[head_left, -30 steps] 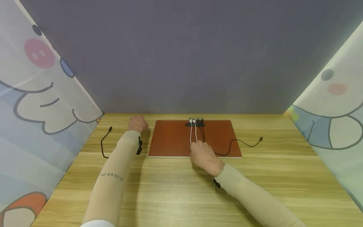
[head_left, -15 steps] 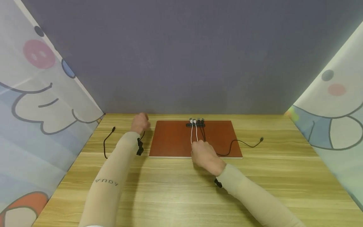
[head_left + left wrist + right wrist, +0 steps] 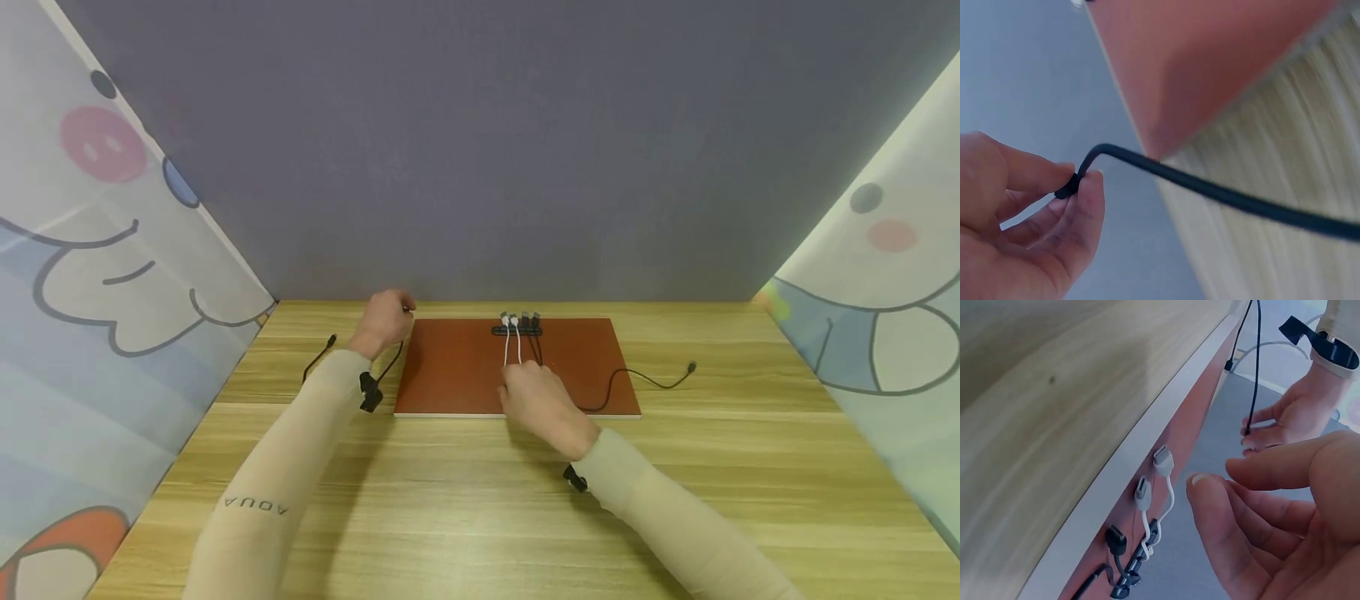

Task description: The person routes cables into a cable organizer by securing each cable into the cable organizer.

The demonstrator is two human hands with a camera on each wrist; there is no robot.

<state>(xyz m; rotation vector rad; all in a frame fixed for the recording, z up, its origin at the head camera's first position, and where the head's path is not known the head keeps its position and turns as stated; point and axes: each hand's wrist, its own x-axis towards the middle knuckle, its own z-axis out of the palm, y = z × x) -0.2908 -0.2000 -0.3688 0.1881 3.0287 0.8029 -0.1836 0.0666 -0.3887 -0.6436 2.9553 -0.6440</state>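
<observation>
My left hand (image 3: 384, 321) is at the board's far left corner, its thumb and fingers pinching the small black end (image 3: 1067, 189) of a black cable (image 3: 1229, 197). From there the cable bends away over the wood. My right hand (image 3: 542, 408) hovers at the near edge of the reddish-brown board (image 3: 442, 367). Its fingers are loosely curled around nothing in the right wrist view. Close by are a white USB connector (image 3: 1163, 461), a second white plug (image 3: 1142, 494) and a black plug (image 3: 1116, 539). Their cables run to a black cable holder (image 3: 1121, 592) on the board.
Another black cable crosses the board to the right, its plug (image 3: 692, 367) on the wooden table (image 3: 465, 508). On the left, a black cable plug (image 3: 331, 340) lies near my forearm. A grey panel (image 3: 480, 167) rises behind the table, with cartoon-printed sheets at both sides.
My left hand has moved right to the board's corner, drawing the black cable along; its other plug slid rightward too. The right hand has shifted slightly forward.
</observation>
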